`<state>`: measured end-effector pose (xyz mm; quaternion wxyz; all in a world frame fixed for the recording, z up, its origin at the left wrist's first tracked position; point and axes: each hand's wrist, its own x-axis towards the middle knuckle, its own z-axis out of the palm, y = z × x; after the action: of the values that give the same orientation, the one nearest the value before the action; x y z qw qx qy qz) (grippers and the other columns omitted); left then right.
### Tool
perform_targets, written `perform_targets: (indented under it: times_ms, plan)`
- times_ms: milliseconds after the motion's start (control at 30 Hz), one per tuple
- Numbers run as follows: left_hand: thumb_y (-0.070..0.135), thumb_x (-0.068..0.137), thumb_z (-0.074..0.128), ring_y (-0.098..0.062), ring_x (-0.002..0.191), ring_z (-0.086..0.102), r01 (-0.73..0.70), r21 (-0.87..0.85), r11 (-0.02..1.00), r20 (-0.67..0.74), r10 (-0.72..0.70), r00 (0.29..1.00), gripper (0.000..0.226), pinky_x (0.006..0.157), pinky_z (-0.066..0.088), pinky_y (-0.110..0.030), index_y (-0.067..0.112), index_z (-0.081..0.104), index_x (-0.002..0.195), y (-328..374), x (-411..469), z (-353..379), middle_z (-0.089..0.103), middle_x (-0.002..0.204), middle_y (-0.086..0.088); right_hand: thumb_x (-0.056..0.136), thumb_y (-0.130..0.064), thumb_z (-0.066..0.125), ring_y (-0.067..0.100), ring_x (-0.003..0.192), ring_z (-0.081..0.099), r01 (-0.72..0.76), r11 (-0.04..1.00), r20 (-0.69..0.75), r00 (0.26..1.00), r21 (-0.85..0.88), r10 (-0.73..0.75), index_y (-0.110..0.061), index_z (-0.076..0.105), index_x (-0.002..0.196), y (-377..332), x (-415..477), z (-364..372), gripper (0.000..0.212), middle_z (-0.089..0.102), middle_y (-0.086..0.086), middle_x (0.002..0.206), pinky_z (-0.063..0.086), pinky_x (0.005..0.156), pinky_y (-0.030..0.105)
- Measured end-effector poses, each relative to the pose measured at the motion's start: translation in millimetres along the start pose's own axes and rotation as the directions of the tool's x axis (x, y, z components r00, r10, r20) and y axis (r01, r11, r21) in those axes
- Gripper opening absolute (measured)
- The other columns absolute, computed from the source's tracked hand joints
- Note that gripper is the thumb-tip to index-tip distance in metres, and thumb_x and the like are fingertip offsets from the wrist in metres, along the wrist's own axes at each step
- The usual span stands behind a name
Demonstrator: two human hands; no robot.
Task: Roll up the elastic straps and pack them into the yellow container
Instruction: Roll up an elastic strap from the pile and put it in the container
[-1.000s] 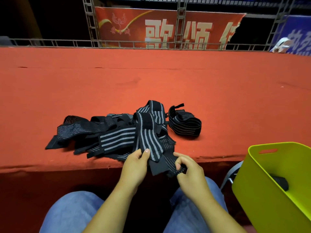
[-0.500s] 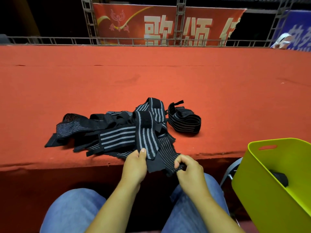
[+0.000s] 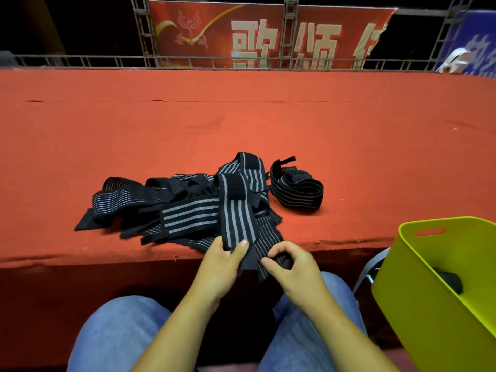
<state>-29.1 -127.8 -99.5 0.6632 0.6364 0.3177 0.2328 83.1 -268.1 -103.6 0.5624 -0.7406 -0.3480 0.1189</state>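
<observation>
A heap of black elastic straps with grey stripes lies on the red carpeted platform near its front edge. One strap hangs from the heap over the edge. My left hand pinches this strap between thumb and fingers. My right hand grips the small rolled start of its end just to the right. A loosely coiled strap lies apart, right of the heap. The yellow container stands at the lower right, with one dark rolled strap inside.
The red platform stretches far back to a metal truss rail with a red banner behind. My knees in blue jeans sit below the platform's front edge. A grey chair frame shows beside the container.
My hands have drawn closer together on the strap's end. The right hand has turned, with the rolled end now tucked under its fingers. The heap has barely shifted.
</observation>
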Motion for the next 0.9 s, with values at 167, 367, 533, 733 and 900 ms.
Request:
perform_targets:
  times_ms: [167, 367, 533, 733, 900]
  plan:
    - [0.026, 0.106, 0.058, -0.009, 0.075, 0.074, 0.055, -0.072, 0.996, -0.019, -0.056, 0.998, 0.014, 0.069, 0.054, -0.029, 0.016, 0.067, 0.112, 14, -3, 1, 0.080, 0.094, 0.000, 0.088, -0.010, 0.081, 0.003, 0.070, 0.056, 0.082, 0.994, 0.004, 0.997, -0.071, -0.082, -0.029, 0.061, 0.075, -3, 2, -2, 0.030, 0.064, -0.015, 0.075, 0.044, 0.069, 0.017]
    - [0.024, 0.108, 0.052, -0.005, 0.059, 0.049, 0.172, -0.359, 0.917, 0.048, -0.166, 0.985, 0.019, 0.069, 0.047, -0.026, 0.020, 0.063, 0.093, 32, -2, -9, 0.056, 0.063, 0.008, 0.086, 0.000, 0.077, 0.001, 0.074, 0.058, 0.049, 0.990, -0.053, 0.997, -0.135, -0.057, -0.031, 0.060, 0.072, 4, 9, -16, 0.039, 0.065, -0.020, 0.077, 0.041, 0.068, 0.012]
    - [0.021, 0.107, 0.056, -0.011, 0.080, 0.064, -0.022, -0.583, 0.812, -0.217, -0.129, 0.968, 0.015, 0.065, 0.061, -0.027, 0.014, 0.069, 0.103, 54, 15, -52, 0.074, 0.090, 0.001, 0.089, 0.001, 0.075, -0.007, 0.076, 0.061, -0.107, 0.993, -0.160, 0.982, -0.054, 0.097, -0.026, 0.064, 0.086, 15, 14, -51, 0.030, 0.070, -0.014, 0.087, 0.045, 0.070, 0.009]
    - [0.023, 0.105, 0.060, -0.007, 0.093, 0.075, -0.133, -0.470, 0.873, -0.281, -0.005, 0.960, 0.027, 0.079, 0.059, -0.026, 0.016, 0.061, 0.132, 52, 26, -61, 0.073, 0.122, -0.003, 0.087, 0.019, 0.056, 0.004, 0.065, 0.065, -0.199, 0.931, -0.200, 0.943, 0.306, 0.267, -0.023, 0.062, 0.108, 9, 12, -48, 0.048, 0.070, 0.004, 0.093, 0.053, 0.060, 0.021]
    - [0.019, 0.099, 0.070, -0.014, 0.118, 0.066, -0.128, -0.151, 0.980, -0.201, 0.097, 0.975, 0.066, 0.103, 0.051, -0.035, 0.029, 0.037, 0.155, 36, 25, -59, 0.062, 0.140, -0.003, 0.090, 0.020, 0.037, 0.021, 0.075, 0.063, -0.262, 0.665, -0.097, 0.887, 0.699, 0.451, -0.016, 0.065, 0.106, -1, 9, -47, 0.049, 0.068, 0.011, 0.091, 0.054, 0.064, 0.033]
